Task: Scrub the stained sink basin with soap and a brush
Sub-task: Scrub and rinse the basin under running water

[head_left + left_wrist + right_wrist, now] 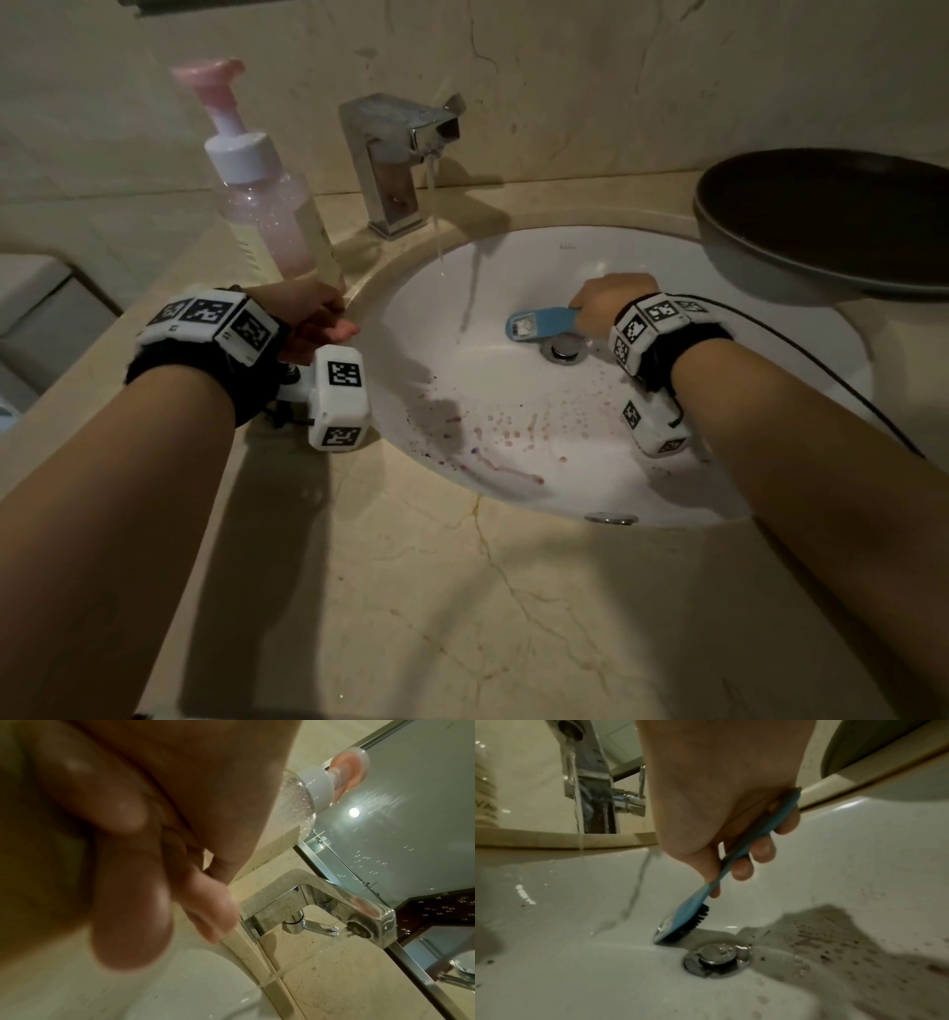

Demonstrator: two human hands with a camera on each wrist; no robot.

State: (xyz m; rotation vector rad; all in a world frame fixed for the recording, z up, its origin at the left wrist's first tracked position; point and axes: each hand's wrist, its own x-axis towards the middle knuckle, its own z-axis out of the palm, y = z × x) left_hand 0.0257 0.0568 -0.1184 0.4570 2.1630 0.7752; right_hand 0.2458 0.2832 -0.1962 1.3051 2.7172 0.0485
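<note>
The white sink basin (513, 411) carries purple-red stains (493, 447) across its near side, seen also as stains (847, 949) in the right wrist view. My right hand (595, 313) grips the handle of a blue brush (539, 324). The brush's (687, 914) black bristles press on the basin just beside the drain (717, 960). My left hand (318, 324) holds the base of a tilted clear soap bottle (267, 216) with a pink pump (349, 774), at the sink's left rim. Its fingers (213, 912) are curled.
The chrome faucet (405, 154) runs a thin stream of water (575, 801) into the back of the basin. A dark pan (832, 221) sits on the counter at the right. The beige marble counter (462, 616) surrounds the sink.
</note>
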